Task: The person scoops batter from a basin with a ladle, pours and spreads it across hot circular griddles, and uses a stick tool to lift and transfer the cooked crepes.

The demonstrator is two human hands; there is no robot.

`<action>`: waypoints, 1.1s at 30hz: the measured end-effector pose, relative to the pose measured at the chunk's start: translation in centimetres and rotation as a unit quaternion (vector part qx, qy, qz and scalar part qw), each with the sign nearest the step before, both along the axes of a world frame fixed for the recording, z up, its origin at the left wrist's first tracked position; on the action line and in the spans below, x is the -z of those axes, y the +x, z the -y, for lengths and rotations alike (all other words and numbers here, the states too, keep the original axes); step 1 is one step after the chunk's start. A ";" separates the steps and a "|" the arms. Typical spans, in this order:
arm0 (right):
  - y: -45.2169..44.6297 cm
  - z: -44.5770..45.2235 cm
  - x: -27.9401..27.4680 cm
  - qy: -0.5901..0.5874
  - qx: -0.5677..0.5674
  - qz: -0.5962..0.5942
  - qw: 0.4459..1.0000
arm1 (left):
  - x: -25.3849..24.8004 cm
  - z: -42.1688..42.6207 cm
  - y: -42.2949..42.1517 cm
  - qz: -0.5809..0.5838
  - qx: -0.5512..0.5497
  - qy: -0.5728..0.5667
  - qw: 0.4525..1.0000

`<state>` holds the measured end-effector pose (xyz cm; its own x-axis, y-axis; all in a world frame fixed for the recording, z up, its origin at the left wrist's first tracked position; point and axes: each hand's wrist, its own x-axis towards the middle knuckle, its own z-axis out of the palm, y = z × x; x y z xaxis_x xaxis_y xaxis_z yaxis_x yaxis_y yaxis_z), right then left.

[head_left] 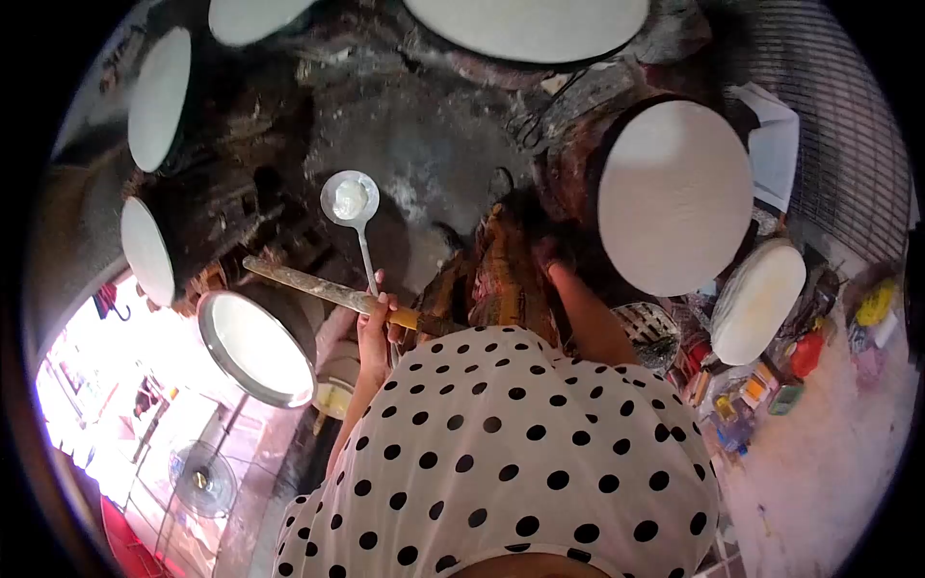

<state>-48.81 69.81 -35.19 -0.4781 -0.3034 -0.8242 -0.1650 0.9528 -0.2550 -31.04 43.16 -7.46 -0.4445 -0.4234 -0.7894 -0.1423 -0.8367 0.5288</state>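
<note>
My left hand [374,316] is closed around the handle of a metal ladle [364,250] and a long flat wooden stick [299,280]. White batter [350,199] lies in the ladle's bowl, which is held out over the dark floor. The stick points to the left, crossing the ladle handle at my fingers. My right hand [553,256] reaches down into shadow, left of a large round griddle covered in white [674,197]. Its fingers are too dark to make out. Split firewood [509,270] lies between my hands, in front of my dotted clothing.
More white-covered round griddles [530,24] ring me at the front and left. A wide pot of white liquid [252,347] stands near my left arm. To the right are a stack of white round sheets [758,303], a basket [647,332] and small packages [761,385]. A fan [202,479] stands lower left.
</note>
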 end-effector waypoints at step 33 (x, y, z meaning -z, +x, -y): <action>-17.5 4.6 14.5 0.108 -0.147 -0.171 0.968 | 15.3 -1.1 15.4 0.201 -0.122 0.117 0.965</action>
<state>-66.33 65.20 -49.67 -0.6536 -0.3067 -0.6919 -0.4774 0.8765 0.0624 -15.64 44.29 -22.78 0.0086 -0.2664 -0.9638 -0.0809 -0.9609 0.2649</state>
